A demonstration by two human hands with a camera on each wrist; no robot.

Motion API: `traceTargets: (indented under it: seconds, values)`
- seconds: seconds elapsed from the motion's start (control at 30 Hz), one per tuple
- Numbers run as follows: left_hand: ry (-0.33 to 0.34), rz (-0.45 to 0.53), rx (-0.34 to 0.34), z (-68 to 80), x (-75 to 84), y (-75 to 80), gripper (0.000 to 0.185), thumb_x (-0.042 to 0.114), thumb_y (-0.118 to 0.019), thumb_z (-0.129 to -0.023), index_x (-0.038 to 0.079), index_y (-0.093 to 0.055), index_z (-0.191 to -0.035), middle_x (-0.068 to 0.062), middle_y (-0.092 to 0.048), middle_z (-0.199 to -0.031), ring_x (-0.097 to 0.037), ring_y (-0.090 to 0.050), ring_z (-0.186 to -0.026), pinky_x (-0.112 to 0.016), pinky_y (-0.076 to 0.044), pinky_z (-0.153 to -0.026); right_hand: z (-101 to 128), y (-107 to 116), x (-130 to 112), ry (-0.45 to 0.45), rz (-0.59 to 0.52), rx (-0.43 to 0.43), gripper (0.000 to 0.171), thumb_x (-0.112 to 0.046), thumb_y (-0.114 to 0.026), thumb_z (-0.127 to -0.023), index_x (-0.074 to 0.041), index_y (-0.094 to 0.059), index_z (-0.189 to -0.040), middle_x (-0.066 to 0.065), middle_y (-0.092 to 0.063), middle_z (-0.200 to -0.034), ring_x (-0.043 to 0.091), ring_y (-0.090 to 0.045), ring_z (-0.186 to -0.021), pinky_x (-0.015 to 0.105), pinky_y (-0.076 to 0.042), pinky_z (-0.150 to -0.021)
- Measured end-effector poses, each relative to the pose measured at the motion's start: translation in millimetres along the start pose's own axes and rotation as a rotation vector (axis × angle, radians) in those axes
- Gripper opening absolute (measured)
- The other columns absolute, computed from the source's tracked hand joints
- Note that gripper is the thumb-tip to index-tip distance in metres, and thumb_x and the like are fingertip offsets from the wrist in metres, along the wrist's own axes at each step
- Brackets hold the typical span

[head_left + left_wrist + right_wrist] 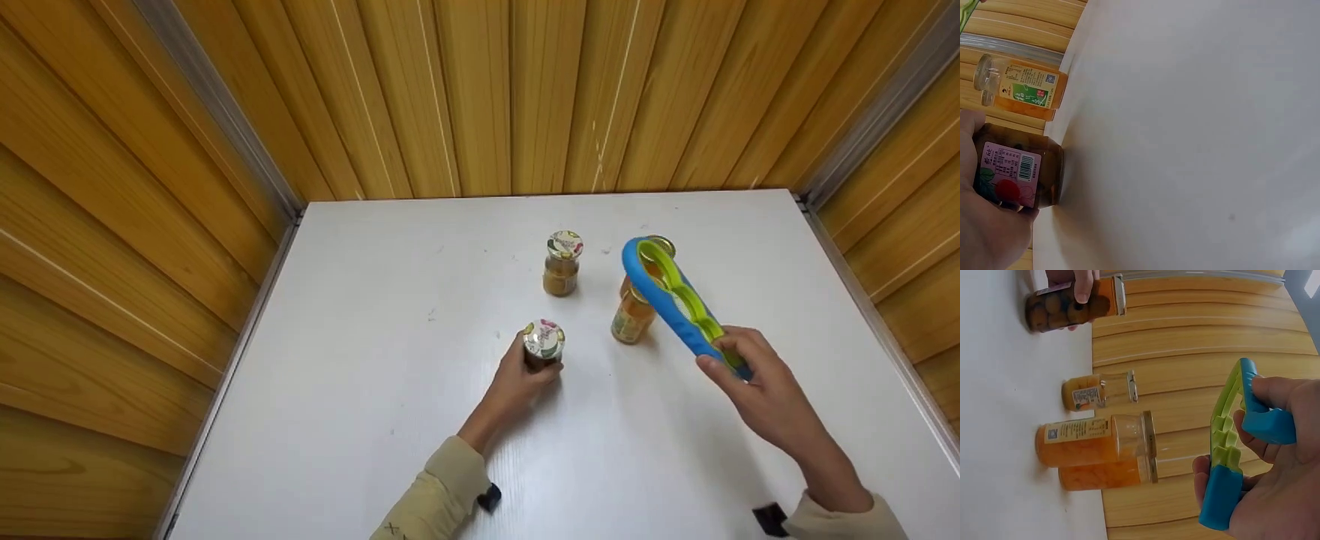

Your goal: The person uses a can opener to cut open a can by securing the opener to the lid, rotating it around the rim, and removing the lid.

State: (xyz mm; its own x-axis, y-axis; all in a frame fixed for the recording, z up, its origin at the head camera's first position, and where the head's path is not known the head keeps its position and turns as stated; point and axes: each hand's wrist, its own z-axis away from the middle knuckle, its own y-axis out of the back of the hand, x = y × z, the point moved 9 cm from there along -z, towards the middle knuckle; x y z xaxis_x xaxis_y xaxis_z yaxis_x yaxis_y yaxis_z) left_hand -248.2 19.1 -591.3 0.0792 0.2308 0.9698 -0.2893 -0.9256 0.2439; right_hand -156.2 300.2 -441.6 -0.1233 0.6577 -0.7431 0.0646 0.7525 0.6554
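My left hand [514,381] grips a glass jar [544,340] of dark round fruit around its body. The jar's patterned lid faces up, and a pink label [1010,174] shows in the left wrist view. Its base is at or just above the table; I cannot tell which. My right hand [772,394] holds a blue jar opener [666,309] with a stepped green inner edge [1225,439], raised above the table. In the head view, the opener partly covers two orange-filled jars [630,324] behind it.
A smaller jar [561,274] with a patterned lid and pale brown contents stands farther back, left of the orange jars [1081,444]. The white table [375,315] meets wood-plank walls [480,97] at the back and sides.
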Motion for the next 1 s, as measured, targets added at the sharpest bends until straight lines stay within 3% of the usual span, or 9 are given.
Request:
traceTargets:
  seconds: [0.2,0.43,0.73,1.0]
  values:
    - [0.006,-0.003,-0.025,3.1,2.2,-10.2,0.071,0.016,-0.079,-0.093,0.009,-0.04,-0.152,-0.007,-0.053,-0.148,-0.021,-0.044,-0.143,-0.038,-0.031,-0.12,-10,-28,-16,0.009,-0.033,-0.104,0.025,-0.027,-0.064,-0.104,-0.004,-0.061,-0.114,0.016,-0.049,-0.137,0.032,-0.051,-0.11,0.023,-0.05,-0.08]
    - [-0.006,0.0,-0.048,8.1,5.9,-21.9,0.065,0.022,-0.078,-0.094,0.016,-0.043,-0.15,0.004,-0.056,-0.142,-0.012,-0.049,-0.136,-0.034,-0.037,-0.116,-15,-64,-28,0.058,-0.046,-0.168,0.025,-0.03,-0.068,-0.102,-0.008,-0.062,-0.111,0.018,-0.05,-0.138,0.036,-0.054,-0.115,0.042,-0.056,-0.082]
    - [0.011,0.056,-0.095,12.8,4.2,-32.0,0.066,0.028,-0.075,-0.097,0.031,-0.039,-0.153,0.016,-0.054,-0.142,-0.003,-0.054,-0.127,-0.031,-0.044,-0.109,-17,-92,-34,0.169,0.052,-0.164,0.022,-0.03,-0.076,-0.097,-0.013,-0.064,-0.104,0.015,-0.054,-0.134,0.032,-0.055,-0.113,0.048,-0.052,-0.087]
    - [0.014,0.063,-0.114,13.7,5.0,-35.1,0.068,0.032,-0.075,-0.097,0.029,-0.039,-0.154,0.014,-0.055,-0.141,-0.005,-0.058,-0.119,-0.027,-0.048,-0.103,-19,-103,-32,0.205,0.146,-0.154,0.024,-0.036,-0.077,-0.095,-0.017,-0.065,-0.103,0.017,-0.054,-0.139,0.036,-0.053,-0.119,0.058,-0.042,-0.096]
